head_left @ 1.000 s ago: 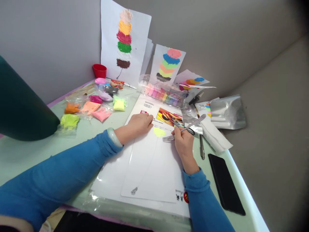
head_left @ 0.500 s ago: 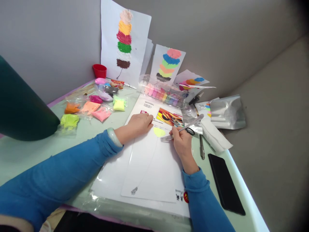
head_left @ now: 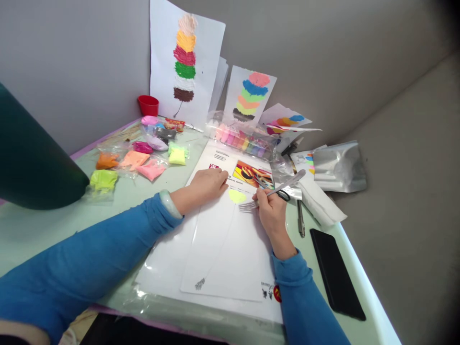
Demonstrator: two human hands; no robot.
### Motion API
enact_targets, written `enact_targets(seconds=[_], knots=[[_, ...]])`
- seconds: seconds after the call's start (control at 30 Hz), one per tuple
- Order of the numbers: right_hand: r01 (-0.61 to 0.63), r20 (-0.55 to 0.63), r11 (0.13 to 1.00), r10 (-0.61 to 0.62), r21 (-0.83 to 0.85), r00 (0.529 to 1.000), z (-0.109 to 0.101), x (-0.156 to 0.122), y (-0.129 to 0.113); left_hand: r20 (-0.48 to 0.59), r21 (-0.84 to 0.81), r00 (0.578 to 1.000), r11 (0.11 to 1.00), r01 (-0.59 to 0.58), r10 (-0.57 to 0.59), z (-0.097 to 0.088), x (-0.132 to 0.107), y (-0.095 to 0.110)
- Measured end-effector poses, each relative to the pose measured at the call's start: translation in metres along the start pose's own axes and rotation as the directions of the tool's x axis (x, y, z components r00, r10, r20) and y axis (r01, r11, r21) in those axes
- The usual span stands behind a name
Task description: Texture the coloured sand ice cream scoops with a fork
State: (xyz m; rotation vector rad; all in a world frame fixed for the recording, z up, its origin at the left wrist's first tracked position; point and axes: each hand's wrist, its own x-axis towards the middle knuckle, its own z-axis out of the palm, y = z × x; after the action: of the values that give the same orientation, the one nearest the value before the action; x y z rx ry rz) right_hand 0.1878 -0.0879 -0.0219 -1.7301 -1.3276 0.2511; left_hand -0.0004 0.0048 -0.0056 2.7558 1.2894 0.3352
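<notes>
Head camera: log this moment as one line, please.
left hand: resting on paper | right hand: gripping fork | tines: near yellow patch, contact unclear | phone: lying right of paper

plain gray walls [head_left: 323,62] | pale green tabletop [head_left: 39,235] | table's right edge [head_left: 373,306] brightly lit

A plain blue left sleeve [head_left: 89,256] covers the forearm, its cloth softly creased and bunched at the cuff. A smooth, rounded, pale bangle [head_left: 170,204] circles the wrist below the bare left hand [head_left: 210,184]. The matching blue right sleeve [head_left: 305,299] gathers in thick folds near the bare right hand [head_left: 272,213].
</notes>
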Motion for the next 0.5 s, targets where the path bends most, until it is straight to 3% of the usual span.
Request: enact_targets(seconds=[0.33, 0.5], knots=[[-0.055, -0.093, 0.996, 0.048, -0.073, 0.995, -0.0021, 0.0028, -0.001, -0.014, -0.004, 1.0, 1.0, -0.006, 0.006, 0.0004, -0.0001, -0.0004], [-0.046, -0.029, 0.999, 0.045, -0.017, 0.999, -0.0006, 0.0014, 0.0002, 0.001, -0.011, 1.0, 1.0, -0.002, 0.002, -0.0012, -0.0005, 0.0004]])
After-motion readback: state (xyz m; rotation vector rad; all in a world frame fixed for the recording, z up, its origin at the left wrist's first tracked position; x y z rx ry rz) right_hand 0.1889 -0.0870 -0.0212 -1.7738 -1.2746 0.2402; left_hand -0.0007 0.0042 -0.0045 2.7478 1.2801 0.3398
